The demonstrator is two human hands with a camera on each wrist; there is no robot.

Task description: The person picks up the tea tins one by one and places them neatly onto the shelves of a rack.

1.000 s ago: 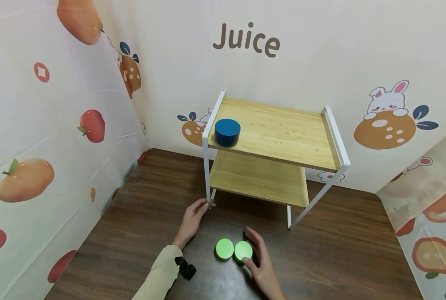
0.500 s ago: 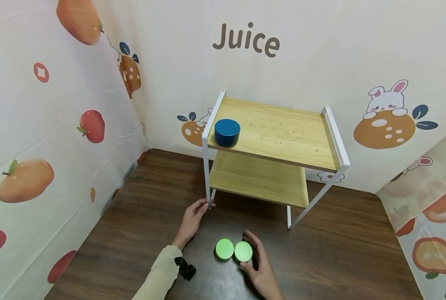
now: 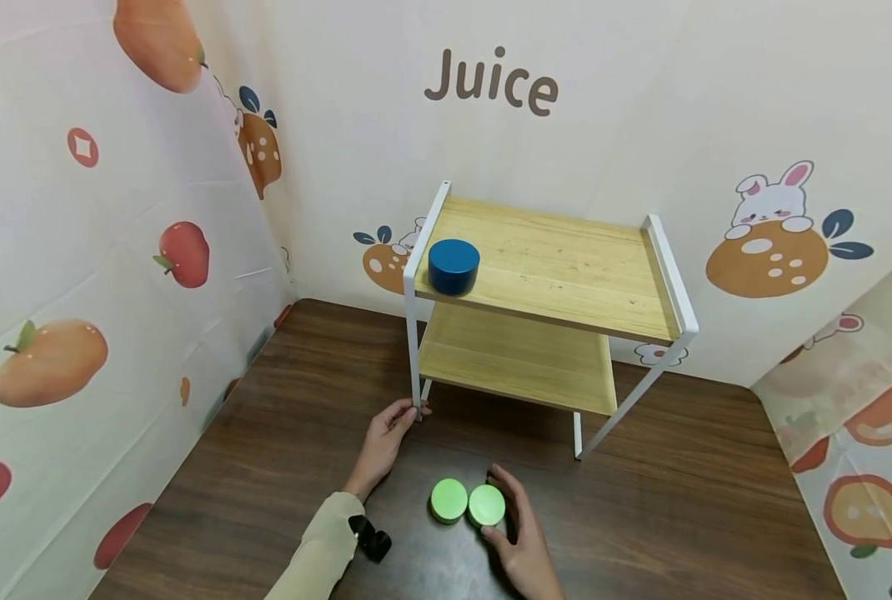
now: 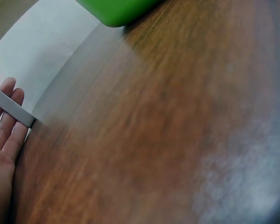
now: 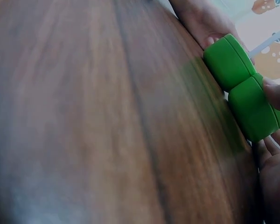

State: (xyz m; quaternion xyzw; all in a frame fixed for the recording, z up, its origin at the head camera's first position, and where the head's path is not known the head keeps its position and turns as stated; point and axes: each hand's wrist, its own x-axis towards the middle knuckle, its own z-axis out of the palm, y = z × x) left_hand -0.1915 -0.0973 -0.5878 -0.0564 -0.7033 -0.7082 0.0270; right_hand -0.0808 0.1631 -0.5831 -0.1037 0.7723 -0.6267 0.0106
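Observation:
Around the front left leg of a small two-tier shelf, near its foot, my left hand has its thumb on one side and fingers behind. The left wrist view shows those fingers crossing behind the white leg. Two round green lidded containers stand side by side on the table: the left one and the right one. My right hand curves loosely about the right container, thumb at its near edge, the index finger a little apart from its far side. In the right wrist view the thumb overlaps its lid.
The shelf's wooden top board carries a round blue container at its front left corner. A lower board sits beneath. The dark wooden table is bordered by printed cloth walls.
My right thumb and fingers have drawn slightly back toward me from the right green container. The containers and my left hand stay in place.

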